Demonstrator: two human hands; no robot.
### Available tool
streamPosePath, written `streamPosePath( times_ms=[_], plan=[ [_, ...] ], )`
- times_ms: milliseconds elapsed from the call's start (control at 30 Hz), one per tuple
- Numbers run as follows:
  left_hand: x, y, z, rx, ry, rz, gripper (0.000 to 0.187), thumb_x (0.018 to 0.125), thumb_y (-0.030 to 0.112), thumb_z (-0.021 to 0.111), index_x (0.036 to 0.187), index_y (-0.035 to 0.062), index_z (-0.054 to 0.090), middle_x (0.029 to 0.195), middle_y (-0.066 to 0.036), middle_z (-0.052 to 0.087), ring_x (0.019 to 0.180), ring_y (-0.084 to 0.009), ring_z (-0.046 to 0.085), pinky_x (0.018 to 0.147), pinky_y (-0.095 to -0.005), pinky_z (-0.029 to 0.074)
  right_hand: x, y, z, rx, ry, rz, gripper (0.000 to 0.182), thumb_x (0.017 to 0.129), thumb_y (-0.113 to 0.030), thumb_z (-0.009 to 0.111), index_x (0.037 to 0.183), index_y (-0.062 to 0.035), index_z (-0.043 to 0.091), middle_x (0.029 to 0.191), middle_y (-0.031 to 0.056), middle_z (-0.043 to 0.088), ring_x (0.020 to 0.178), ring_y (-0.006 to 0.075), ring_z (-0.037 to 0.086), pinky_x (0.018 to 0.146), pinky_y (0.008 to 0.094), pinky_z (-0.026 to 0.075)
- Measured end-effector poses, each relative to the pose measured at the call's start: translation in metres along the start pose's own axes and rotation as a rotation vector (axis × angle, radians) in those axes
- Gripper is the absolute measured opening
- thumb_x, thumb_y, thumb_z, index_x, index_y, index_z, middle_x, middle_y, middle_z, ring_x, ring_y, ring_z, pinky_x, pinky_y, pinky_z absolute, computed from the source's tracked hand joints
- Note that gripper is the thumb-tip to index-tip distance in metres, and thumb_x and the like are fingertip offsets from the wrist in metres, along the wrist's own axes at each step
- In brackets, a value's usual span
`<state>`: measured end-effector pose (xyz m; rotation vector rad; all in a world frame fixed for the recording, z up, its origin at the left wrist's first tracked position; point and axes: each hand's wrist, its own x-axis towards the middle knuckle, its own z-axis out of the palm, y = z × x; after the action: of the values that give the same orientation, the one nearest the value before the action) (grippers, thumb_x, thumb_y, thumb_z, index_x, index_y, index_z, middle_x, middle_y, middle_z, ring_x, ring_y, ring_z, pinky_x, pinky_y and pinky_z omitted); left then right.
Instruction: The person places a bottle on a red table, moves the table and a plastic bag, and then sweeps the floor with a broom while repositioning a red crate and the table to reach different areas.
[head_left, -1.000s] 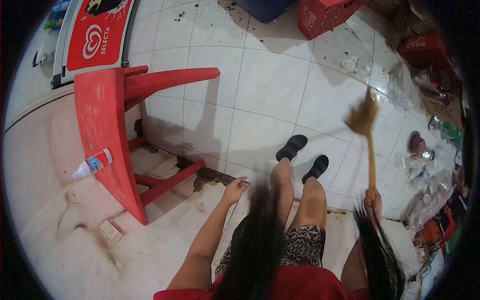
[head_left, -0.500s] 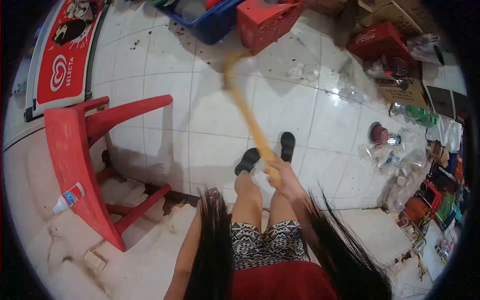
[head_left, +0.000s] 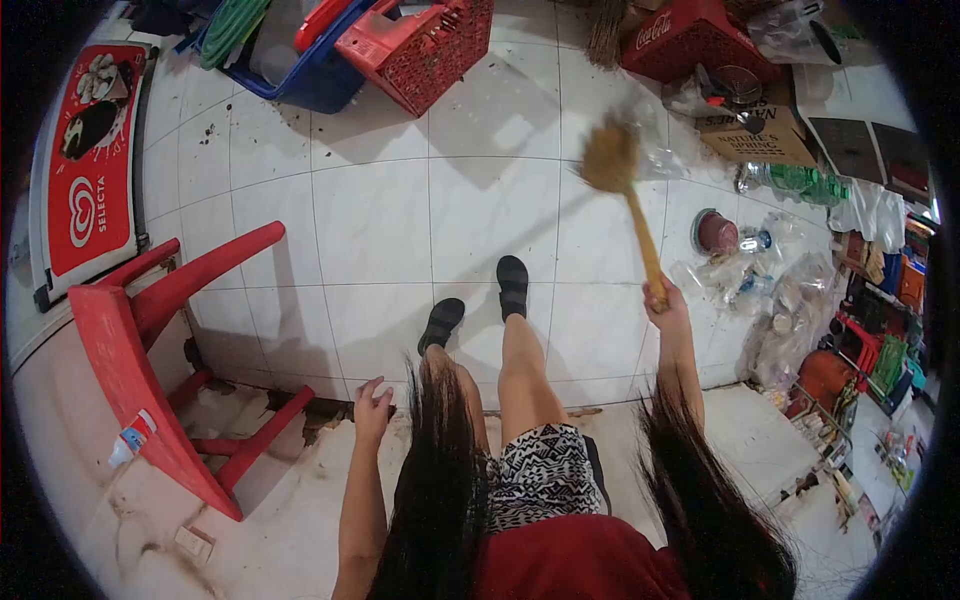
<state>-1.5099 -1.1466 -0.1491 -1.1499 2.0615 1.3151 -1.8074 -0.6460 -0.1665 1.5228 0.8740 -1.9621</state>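
Note:
My right hand (head_left: 668, 304) is wrapped round the handle end of a yellow broom (head_left: 643, 232). The broom's brown head, blurred by motion, is over the white tiled floor (head_left: 500, 215), beside some clear plastic. My left hand (head_left: 373, 405) is held out on the left with its fingers apart and nothing in it, to the right of the legs of a red stool (head_left: 150, 400). That stool lies on its side, and a small white bottle (head_left: 133, 437) is at its seat.
At the top stand a red basket (head_left: 425, 60) and a blue bin (head_left: 325, 85). A red crate (head_left: 690, 40), a cardboard box (head_left: 765, 135), a maroon pot (head_left: 715, 232) and plastic bags (head_left: 795, 305) line the right. A Selecta freezer (head_left: 92, 180) is at the left.
The broom has swung to the right with my right hand. My left hand has come into view. The camera's view has shifted, and the feet now appear farther left.

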Motion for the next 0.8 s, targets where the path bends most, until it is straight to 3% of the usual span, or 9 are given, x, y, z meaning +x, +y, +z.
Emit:
streamPosePath(
  times_ms=[33,167,300,333,400,500,600,700,800],
  plan=[
    [0.007,-0.022,0.006,-0.163,-0.030,-0.045,0.030,0.070,0.015,0.054,0.098,0.0053,0.049,0.095,-0.013,0.044,0.073,-0.0206,0.052,0.063,-0.0258,0.043,-0.008,-0.005,-0.005,-0.005,-0.003,0.002,0.019,0.076,-0.025,0.046,0.084,-0.0076,0.043,0.062,0.0089,0.048,0.040,0.0109,0.041,0.030,0.0164,0.034],
    [-0.020,0.115,0.003,0.096,-0.072,0.030,0.032,0.070,0.014,0.055,0.100,0.0048,0.048,0.094,-0.013,0.048,0.077,-0.0186,0.052,0.066,-0.0251,0.042,-0.028,-0.009,-0.010,0.127,0.165,-0.194,0.016,0.076,-0.021,0.044,0.080,-0.0057,0.042,0.059,0.0065,0.046,0.041,0.0096,0.041,0.034,0.0171,0.037],
    [-0.011,0.089,0.021,-0.074,-0.120,-0.088,0.033,0.070,0.015,0.055,0.101,0.0048,0.048,0.093,-0.013,0.050,0.078,-0.0172,0.051,0.066,-0.0248,0.042,-0.089,0.059,0.052,-0.069,0.057,-0.339,0.016,0.074,-0.021,0.048,0.072,-0.0069,0.041,0.057,0.0041,0.044,0.039,0.0096,0.039,0.032,0.0174,0.035],
    [-0.012,0.073,0.025,-0.071,-0.119,-0.090,0.033,0.070,0.015,0.055,0.101,0.0048,0.048,0.093,-0.013,0.050,0.078,-0.0172,0.051,0.066,-0.0248,0.042,-0.111,0.071,0.077,-0.169,0.087,-0.106,0.015,0.073,-0.019,0.048,0.078,-0.0079,0.040,0.059,0.0037,0.043,0.039,0.0094,0.039,0.031,0.0172,0.033],
    [-0.007,0.026,0.034,-0.131,-0.128,-0.166,0.034,0.070,0.016,0.055,0.101,0.0053,0.047,0.090,-0.013,0.051,0.075,-0.0168,0.052,0.064,-0.0249,0.042,-0.137,0.100,0.126,-0.243,-0.074,-0.140,0.038,0.072,-0.015,0.047,0.106,-0.0168,0.032,0.066,0.0038,0.042,0.038,0.0083,0.038,0.030,0.0163,0.031],
    [-0.036,0.119,0.028,0.060,-0.099,-0.120,0.034,0.070,0.016,0.054,0.102,0.0060,0.047,0.089,-0.013,0.052,0.071,-0.0166,0.053,0.063,-0.0251,0.042,-0.103,0.104,0.200,-0.323,-0.278,-0.125,0.036,0.074,-0.018,0.046,0.109,-0.0163,0.035,0.068,0.0054,0.044,0.041,0.0086,0.040,0.030,0.0173,0.030],
    [-0.041,0.138,0.026,0.137,-0.079,-0.137,0.036,0.071,0.016,0.054,0.104,0.0061,0.045,0.090,-0.013,0.052,0.068,-0.0161,0.053,0.062,-0.0251,0.043,-0.016,0.073,0.254,-0.344,-0.388,-0.039,0.024,0.073,-0.020,0.050,0.091,-0.0056,0.042,0.061,0.0050,0.046,0.040,0.0089,0.041,0.030,0.0171,0.032],
    [-0.027,0.044,0.025,-0.219,-0.034,-0.169,0.041,0.071,0.016,0.053,0.108,0.0046,0.039,0.088,-0.013,0.052,0.069,-0.0158,0.053,0.062,-0.0253,0.043,0.082,0.012,0.213,-0.250,-0.364,-0.092,0.019,0.074,-0.019,0.049,0.082,-0.0039,0.043,0.058,0.0056,0.047,0.037,0.0094,0.039,0.030,0.0155,0.034],
    [-0.046,0.114,0.020,0.028,-0.059,-0.140,0.041,0.071,0.019,0.053,0.107,0.0040,0.040,0.088,-0.014,0.052,0.072,-0.0173,0.053,0.064,-0.0270,0.043,0.067,-0.061,0.139,-0.037,-0.193,-0.001,0.016,0.076,-0.018,0.045,0.079,-0.0029,0.045,0.060,0.0081,0.050,0.041,0.0126,0.046,0.029,0.0183,0.036]
  ],
)
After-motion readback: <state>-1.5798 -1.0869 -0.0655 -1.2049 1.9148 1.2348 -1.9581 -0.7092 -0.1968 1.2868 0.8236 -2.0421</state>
